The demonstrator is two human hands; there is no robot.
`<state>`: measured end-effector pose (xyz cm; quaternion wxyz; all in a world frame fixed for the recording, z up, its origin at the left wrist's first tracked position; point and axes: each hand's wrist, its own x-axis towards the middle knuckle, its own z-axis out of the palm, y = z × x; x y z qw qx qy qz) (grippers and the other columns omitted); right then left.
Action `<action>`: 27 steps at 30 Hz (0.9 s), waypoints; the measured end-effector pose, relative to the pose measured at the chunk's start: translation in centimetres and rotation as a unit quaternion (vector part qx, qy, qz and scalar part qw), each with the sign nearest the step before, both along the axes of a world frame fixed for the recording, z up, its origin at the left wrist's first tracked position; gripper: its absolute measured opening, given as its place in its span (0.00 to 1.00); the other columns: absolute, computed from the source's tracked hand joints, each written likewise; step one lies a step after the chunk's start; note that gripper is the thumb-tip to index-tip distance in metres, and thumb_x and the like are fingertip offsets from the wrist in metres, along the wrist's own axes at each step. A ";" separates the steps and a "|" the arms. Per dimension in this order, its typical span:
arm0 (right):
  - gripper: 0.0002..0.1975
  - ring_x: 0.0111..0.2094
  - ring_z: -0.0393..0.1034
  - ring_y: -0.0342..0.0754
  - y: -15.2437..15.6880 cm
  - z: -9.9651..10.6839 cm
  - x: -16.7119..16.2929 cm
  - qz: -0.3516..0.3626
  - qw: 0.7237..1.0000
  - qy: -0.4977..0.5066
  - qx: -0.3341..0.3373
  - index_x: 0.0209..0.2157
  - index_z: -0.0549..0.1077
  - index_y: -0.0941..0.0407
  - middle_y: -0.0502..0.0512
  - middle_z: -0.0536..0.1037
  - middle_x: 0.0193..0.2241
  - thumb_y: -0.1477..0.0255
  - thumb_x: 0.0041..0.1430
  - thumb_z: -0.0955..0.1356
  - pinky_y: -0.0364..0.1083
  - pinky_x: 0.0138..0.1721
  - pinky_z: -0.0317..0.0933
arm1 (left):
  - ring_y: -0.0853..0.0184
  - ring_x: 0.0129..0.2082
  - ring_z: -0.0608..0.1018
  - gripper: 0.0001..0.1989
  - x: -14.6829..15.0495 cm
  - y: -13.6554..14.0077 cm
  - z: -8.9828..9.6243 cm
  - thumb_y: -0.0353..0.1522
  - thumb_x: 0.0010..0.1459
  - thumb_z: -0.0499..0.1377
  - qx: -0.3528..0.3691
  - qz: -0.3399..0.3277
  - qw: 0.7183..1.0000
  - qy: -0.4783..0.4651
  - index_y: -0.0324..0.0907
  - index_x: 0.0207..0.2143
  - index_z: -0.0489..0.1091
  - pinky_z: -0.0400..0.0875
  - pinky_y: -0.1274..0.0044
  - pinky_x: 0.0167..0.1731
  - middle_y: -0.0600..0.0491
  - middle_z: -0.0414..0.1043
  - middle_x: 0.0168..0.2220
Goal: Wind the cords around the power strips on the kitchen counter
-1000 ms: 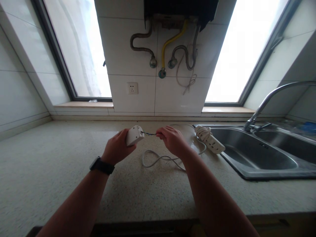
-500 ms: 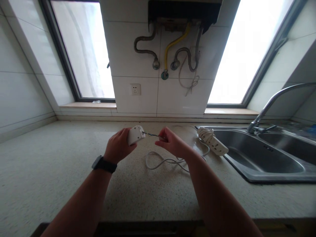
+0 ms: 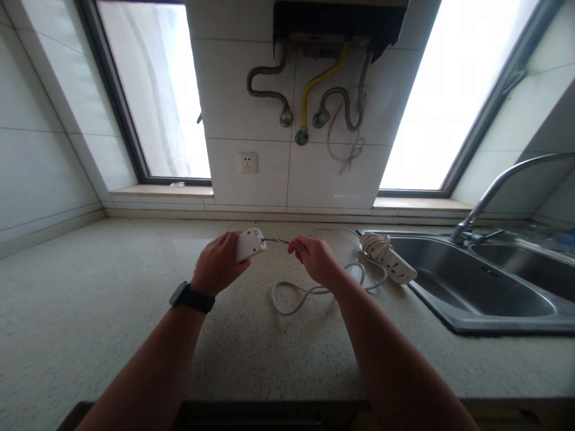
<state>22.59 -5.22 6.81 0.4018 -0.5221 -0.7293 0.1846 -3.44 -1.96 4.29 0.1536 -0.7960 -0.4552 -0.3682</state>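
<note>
My left hand [image 3: 218, 258], a dark watch on its wrist, is closed around a small white plastic box [image 3: 249, 244] with dark screw spots on its face. Thin dark twisted wires [image 3: 277, 240] run from the box's right end to my right hand [image 3: 314, 256]. Its thumb and fingers are pinched on these wires. The box is held above the counter, tilted up toward the right. Below my right hand, a grey-white cord [image 3: 287, 312] lies in loose loops on the counter. My fingers hide the wires' far end.
A white power strip [image 3: 398, 266] wrapped in its cord rests against the rim of the steel double sink [image 3: 449, 323]. A tap [image 3: 487, 194] arches over the sink. On the tiled wall are a socket [image 3: 248, 162] and a yellow hose [image 3: 314, 84]. The speckled counter [image 3: 112, 311] spans the front.
My right hand has shifted slightly right with the wires. The cord's loops on the counter have changed shape. My left hand still grips the box, and the view has shifted a little.
</note>
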 end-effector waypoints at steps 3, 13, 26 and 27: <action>0.24 0.20 0.50 0.31 -0.2 0.3 0.1 0.042 0.995 0.031 -0.084 0.31 0.75 0.60 0.45 0.62 0.19 0.58 0.64 0.57 0.34 0.25 0.45 | 0.55 0.45 0.75 0.25 -0.1 0.2 0.0 0.33 0.52 0.64 0.009 0.000 1.000 0.011 0.43 0.52 0.62 0.71 0.65 0.46 0.46 0.73 0.47; 0.19 0.27 0.57 0.31 -0.6 0.6 1.2 -0.014 0.988 -0.124 0.087 0.34 0.72 0.58 0.49 0.75 0.29 0.55 0.61 0.65 0.34 0.33 0.45 | 0.56 0.45 0.75 0.25 -0.2 0.3 -0.1 0.32 0.52 0.64 -0.001 -0.020 1.000 0.016 0.42 0.52 0.62 0.70 0.65 0.47 0.47 0.72 0.46; 0.26 0.20 0.54 0.30 -0.8 0.7 1.3 0.075 0.996 -0.010 -0.057 0.28 0.70 0.60 0.45 0.64 0.17 0.52 0.64 0.57 0.33 0.27 0.49 | 0.56 0.46 0.75 0.27 -0.2 0.3 -0.2 0.31 0.51 0.65 -0.049 -0.071 0.996 0.035 0.44 0.53 0.62 0.70 0.65 0.46 0.46 0.72 0.48; 0.28 0.19 0.52 0.30 -0.8 0.7 1.3 0.080 0.994 0.020 -0.076 0.27 0.68 0.60 0.44 0.62 0.17 0.50 0.63 0.57 0.34 0.25 0.47 | 0.56 0.46 0.75 0.27 -0.2 0.3 -0.2 0.31 0.51 0.65 -0.051 -0.080 0.995 0.036 0.44 0.53 0.62 0.70 0.65 0.46 0.46 0.72 0.48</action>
